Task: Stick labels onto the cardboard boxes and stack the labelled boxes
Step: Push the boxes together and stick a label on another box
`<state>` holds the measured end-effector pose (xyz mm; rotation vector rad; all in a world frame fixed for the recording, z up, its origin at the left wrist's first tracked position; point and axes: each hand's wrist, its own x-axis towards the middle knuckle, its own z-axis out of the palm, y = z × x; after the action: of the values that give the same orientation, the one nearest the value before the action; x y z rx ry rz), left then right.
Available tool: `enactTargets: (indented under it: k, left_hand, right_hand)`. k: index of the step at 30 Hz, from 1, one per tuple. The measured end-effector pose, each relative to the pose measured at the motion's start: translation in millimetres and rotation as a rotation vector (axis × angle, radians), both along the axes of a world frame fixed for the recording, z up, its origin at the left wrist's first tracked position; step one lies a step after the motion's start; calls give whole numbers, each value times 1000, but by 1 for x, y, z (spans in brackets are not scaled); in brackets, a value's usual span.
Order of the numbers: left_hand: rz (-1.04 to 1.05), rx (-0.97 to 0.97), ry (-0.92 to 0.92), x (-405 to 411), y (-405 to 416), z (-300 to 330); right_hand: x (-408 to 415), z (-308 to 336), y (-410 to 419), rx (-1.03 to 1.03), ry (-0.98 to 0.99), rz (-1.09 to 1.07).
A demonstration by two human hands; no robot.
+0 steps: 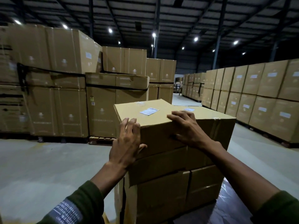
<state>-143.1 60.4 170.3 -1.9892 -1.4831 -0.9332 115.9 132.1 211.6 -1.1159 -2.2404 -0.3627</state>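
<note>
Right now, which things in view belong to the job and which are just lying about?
Job: top box, label, stack beneath, left hand and right hand, both on it.
Lying about: strapped pallet loads at left, labelled box wall at right.

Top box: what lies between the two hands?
Head view: only bare cardboard of the top box between left hand and right hand; its label sits farther back.

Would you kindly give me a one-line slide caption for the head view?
The left hand and right hand steady a labelled cardboard box, set askew atop the stack in a warehouse.
</note>
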Motion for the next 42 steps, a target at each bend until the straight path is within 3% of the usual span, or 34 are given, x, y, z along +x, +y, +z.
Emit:
enactTargets:
  k: [14, 20, 29, 42]
  left_hand:
    - [-173, 197, -36, -13, -76, 19]
    - [-173, 260, 30, 8, -126, 44]
    - [-292, 244, 82, 44, -196, 45]
    - [-307, 162, 93, 34, -233, 23]
  right_hand:
    - [-8, 16, -101, 412, 73, 4]
    - [11, 17, -178, 535, 150, -142]
    - [40, -20, -275, 528, 249, -318]
    - [29, -49, -315, 441, 244, -356]
